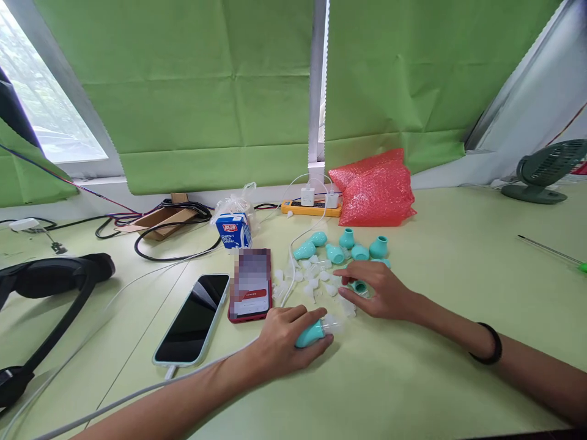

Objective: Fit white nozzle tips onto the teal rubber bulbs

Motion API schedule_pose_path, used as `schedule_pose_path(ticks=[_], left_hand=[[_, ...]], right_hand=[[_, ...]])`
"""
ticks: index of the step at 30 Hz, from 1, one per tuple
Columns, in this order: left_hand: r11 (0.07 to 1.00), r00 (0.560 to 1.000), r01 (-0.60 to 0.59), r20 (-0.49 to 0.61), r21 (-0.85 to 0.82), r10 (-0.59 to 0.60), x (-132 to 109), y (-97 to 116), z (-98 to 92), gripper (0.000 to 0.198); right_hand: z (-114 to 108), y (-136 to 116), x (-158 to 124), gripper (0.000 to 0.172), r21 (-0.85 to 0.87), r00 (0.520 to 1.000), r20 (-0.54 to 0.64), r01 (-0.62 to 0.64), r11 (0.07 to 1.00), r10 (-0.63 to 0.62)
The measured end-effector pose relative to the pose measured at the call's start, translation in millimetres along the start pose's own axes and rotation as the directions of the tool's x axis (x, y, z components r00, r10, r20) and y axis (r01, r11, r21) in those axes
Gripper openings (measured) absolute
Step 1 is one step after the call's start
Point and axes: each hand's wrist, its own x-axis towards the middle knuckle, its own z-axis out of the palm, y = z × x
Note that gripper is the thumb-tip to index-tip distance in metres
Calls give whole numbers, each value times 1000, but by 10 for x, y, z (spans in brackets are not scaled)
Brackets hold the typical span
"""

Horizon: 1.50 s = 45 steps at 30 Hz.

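Observation:
My left hand [287, 342] rests on the table, fingers wrapped round a teal rubber bulb [312, 333] with a clear plastic tip [333, 324] poking out to the right. My right hand [380, 288] lies just beyond it, fingers curled over another teal bulb piece [359, 285]. Several loose teal bulbs [342, 246] lie behind my right hand. A scatter of small clear plastic tips [312, 280] sits between the bulbs and my hands.
Two phones lie left of my hands: a black-screened one [195, 318] and a red one [251, 284]. A milk carton [233, 229], power strip [312, 209], red bubble-wrap bag [376, 186], cables, a black headset [50, 278] and a desk fan [545, 171] ring the table.

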Motion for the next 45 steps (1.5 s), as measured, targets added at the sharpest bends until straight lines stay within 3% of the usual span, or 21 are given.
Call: schedule_pose_path(ticks=[3,8,17,21,28,31,37,40,45], left_hand=[[1000,1000,10,7,13,-10,5,-4,-1,25],[999,997,38,63,34,-41,1,-13,17,22],[998,997,53,51,25,-54,3,-14,18,21],[997,996,69,47,25,-70,0,-15,20,21],[988,981,131,137,79,-141,16,-10,5,23],[985,975,152,153,79,-163,13,-11,-2,33],[992,986,114,121,45,-119,-3,-29,10,27],[997,995,74,66,24,-76,-7,-44,24,22],[997,997,72,-13,6,-72,-24,-47,46,14]], right_hand=[[-11,121,14,26,-186,994,88,72,980,-56],[100,22,-6,29,-351,974,222,133,927,-56],[239,41,-46,15,-445,976,216,134,886,-39],[285,55,-73,14,-427,982,177,143,893,-72],[342,47,-127,9,-295,989,-1,138,945,-145],[330,42,-132,13,-245,981,-82,151,958,-176],[331,33,-146,18,-156,966,-158,181,971,-206],[347,25,-155,17,-100,972,-146,169,980,-183],[347,-6,-154,14,-98,990,25,139,985,-137]])
